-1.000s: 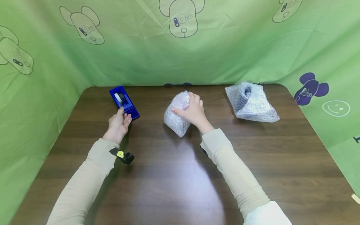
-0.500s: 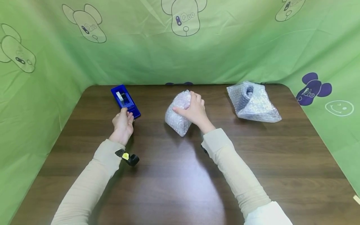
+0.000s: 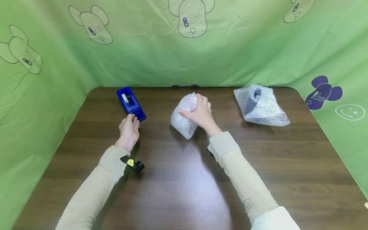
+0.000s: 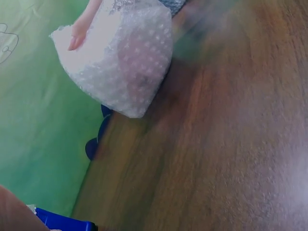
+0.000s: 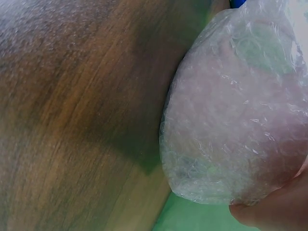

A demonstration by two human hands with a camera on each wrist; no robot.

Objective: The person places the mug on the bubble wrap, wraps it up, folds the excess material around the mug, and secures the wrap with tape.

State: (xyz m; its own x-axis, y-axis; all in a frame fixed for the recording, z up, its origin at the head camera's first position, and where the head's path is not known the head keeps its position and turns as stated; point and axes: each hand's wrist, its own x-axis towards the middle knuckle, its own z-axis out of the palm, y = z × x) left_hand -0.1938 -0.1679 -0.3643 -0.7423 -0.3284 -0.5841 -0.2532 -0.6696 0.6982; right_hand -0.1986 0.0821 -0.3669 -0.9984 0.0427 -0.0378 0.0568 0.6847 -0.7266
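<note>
Toward the middle of the table, my right hand (image 3: 202, 115) grips a bubble-wrapped bundle (image 3: 184, 123), thumb on the near side and fingers over the back. Something pinkish shows dimly through the wrap (image 4: 139, 62) in the left wrist view, its kind unclear. My left hand (image 3: 129, 131) is at the near end of a blue tape dispenser (image 3: 139, 112), palm turned partly up. Its thumb and fingertips meet the dispenser's front edge; whether they pinch any tape is hidden. The left wrist view shows only a corner of the blue dispenser (image 4: 62, 221).
A second piece of bubble wrap (image 3: 264, 108), partly rolled and shaped like a bag, lies at the back right. Green printed cloth (image 3: 138, 60) hangs behind and beside the brown wooden table (image 3: 178, 191).
My left hand has drawn slightly right and nearer, turning a little at the dispenser's front end. The right hand keeps its grip on the bundle. The head view has shifted slightly.
</note>
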